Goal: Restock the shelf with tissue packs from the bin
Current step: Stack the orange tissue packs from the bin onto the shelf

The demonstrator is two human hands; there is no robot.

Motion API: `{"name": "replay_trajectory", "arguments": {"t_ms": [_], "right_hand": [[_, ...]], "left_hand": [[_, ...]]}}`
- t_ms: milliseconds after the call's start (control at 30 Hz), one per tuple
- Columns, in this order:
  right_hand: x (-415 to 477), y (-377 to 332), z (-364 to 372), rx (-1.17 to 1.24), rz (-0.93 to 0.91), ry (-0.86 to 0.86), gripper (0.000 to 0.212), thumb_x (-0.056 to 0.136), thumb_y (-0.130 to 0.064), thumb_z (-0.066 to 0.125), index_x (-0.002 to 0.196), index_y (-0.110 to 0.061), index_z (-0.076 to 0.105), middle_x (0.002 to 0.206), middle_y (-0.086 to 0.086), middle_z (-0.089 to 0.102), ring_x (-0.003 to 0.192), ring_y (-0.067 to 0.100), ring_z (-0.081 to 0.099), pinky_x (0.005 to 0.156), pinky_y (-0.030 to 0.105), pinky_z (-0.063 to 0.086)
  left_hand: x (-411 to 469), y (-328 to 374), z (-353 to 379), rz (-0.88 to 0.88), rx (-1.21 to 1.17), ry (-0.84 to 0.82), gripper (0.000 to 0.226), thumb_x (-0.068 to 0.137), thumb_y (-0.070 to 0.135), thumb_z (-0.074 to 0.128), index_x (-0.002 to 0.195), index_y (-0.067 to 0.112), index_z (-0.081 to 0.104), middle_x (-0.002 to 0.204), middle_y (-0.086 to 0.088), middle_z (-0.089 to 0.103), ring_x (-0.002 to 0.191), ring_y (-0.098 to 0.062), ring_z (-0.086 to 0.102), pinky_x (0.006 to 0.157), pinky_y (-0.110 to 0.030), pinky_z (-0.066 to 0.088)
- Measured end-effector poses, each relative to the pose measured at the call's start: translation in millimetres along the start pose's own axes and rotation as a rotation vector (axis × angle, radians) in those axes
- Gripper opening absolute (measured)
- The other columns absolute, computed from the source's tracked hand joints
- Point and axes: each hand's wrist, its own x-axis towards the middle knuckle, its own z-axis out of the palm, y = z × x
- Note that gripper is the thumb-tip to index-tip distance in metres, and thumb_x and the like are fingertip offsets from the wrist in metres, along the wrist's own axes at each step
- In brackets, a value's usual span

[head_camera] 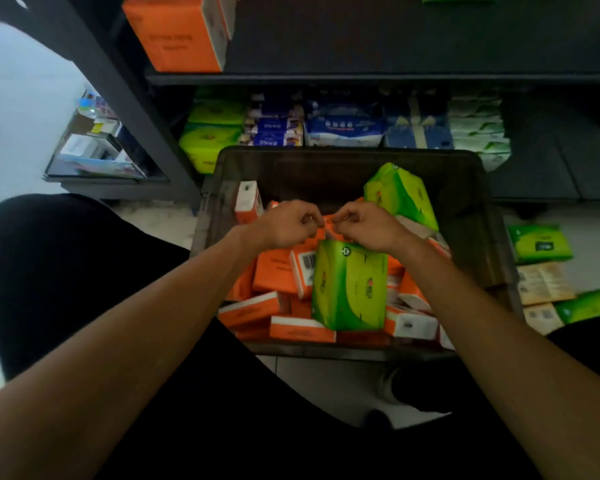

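A dark plastic bin [492,237] on the floor holds several orange tissue packs [274,271] and two green ones. One green pack [349,285] stands upright in the middle, another green pack [400,194] leans at the back right. My left hand [284,225] and my right hand [364,225] hover close together over the bin, just above the upright green pack. Both have curled fingers that pinch the top edge of an orange pack [327,227] between them; most of it is hidden by my hands. The dark shelf [361,77] stands behind the bin.
The lower shelf row holds green packs [212,133], blue packs [343,128] and pale green packs [478,133]. An orange box [177,32] sits on the upper shelf at left. More green and beige packs [541,268] lie on the floor right of the bin. My knees flank the bin.
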Motion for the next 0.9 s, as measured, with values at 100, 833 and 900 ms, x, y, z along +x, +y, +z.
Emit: {"name": "replay_trajectory", "arguments": {"t_ms": [100, 833, 900], "right_hand": [[11.7, 3.4, 4.6, 0.02, 0.033, -0.017, 0.013, 0.086, -0.004, 0.064, 0.098, -0.009, 0.065, 0.065, 0.0, 0.058, 0.042, -0.003, 0.05, 0.045, 0.008, 0.038], [116.5, 33.2, 64.9, -0.443, 0.111, -0.314, 0.059, 0.083, -0.035, 0.069, 0.137, -0.021, 0.051, 0.131, 0.018, 0.044, 0.118, 0.032, 0.053, 0.104, 0.032, 0.041], [109.9, 30.3, 60.6, -0.394, 0.095, -0.278, 0.056, 0.081, -0.04, 0.071, 0.132, -0.024, 0.055, 0.127, 0.017, 0.044, 0.113, 0.029, 0.054, 0.104, 0.032, 0.042]], "left_hand": [[4.6, -17.7, 9.0, -0.022, 0.082, -0.045, 0.024, 0.088, 0.006, 0.054, 0.107, 0.009, 0.069, 0.102, -0.011, 0.07, 0.092, -0.022, 0.064, 0.077, -0.022, 0.043], [77.0, -90.2, 12.2, -0.433, 0.084, -0.191, 0.071, 0.062, 0.045, 0.063, 0.127, 0.017, 0.055, 0.128, -0.009, 0.056, 0.113, -0.026, 0.056, 0.097, -0.036, 0.048], [78.7, -82.4, 6.6, -0.441, 0.098, -0.239, 0.076, 0.058, 0.046, 0.066, 0.127, 0.018, 0.056, 0.128, -0.008, 0.057, 0.111, -0.026, 0.057, 0.095, -0.036, 0.049]]}}
